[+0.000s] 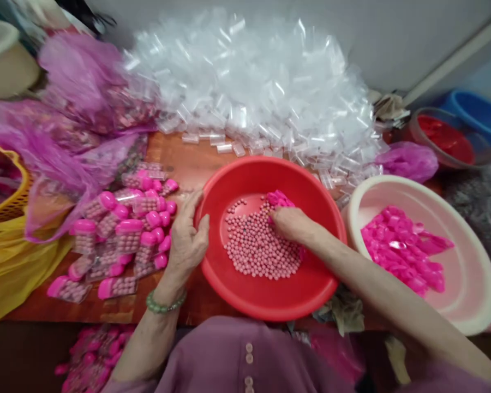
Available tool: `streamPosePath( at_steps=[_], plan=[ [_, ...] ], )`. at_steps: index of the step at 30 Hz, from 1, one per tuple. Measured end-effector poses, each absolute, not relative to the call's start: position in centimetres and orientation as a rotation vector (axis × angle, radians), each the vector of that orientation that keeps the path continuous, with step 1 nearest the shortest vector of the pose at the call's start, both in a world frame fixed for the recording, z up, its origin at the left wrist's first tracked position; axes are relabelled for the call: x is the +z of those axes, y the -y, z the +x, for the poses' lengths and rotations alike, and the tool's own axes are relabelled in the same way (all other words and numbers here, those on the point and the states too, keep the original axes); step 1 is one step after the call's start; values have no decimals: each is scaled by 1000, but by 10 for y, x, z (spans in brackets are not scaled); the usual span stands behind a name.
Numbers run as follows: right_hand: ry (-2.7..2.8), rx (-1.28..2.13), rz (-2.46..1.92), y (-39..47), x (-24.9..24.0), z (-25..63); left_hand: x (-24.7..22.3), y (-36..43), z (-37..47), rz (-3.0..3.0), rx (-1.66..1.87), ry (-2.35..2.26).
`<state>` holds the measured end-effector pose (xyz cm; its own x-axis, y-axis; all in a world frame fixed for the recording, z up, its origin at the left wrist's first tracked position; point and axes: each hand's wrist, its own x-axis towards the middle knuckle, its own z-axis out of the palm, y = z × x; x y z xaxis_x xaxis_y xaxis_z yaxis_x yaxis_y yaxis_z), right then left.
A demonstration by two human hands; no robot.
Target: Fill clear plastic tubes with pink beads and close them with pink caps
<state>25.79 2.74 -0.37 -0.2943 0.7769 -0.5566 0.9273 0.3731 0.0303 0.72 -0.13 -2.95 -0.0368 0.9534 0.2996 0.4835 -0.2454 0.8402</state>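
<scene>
A red basin (270,305) holds a layer of small pink beads (262,245). Inside it, my right hand (289,224) is down at the beads, closed, its fingertips hidden from view. Bright pink plastic pieces (280,199) lie just beyond that hand. My left hand (188,234) is at the basin's left rim, thumb and fingers apart, holding nothing. To its left lie several small clear containers with pink caps (129,234), filled with similar beads.
Clear plastic containers (245,82) form a big heap at the back. On the right, a white basin (474,273) holds pink caps (405,251). Pink plastic bags (82,71), a yellow basket (18,191) and a yellow bag (20,262) crowd the left.
</scene>
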Motion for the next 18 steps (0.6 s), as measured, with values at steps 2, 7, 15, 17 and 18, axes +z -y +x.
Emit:
streamPosePath(
  at_steps=[2,7,15,17,18],
  plan=[
    [-2120,-410,1466,-26,-7,258,-32,7,8,1678,1233,-1500],
    [-2036,-415,1469,-22,-3,271,-28,3,9,1569,1248,-1424],
    [-2163,-508,1558,-27,17,292,-25,-157,26,1863,793,-1739],
    [-2242,-528,1600,-29,18,292,-29,-191,40,1975,673,-1733],
    [-2273,-546,1609,-29,18,291,-32,-204,47,2023,618,-1735]
  ],
)
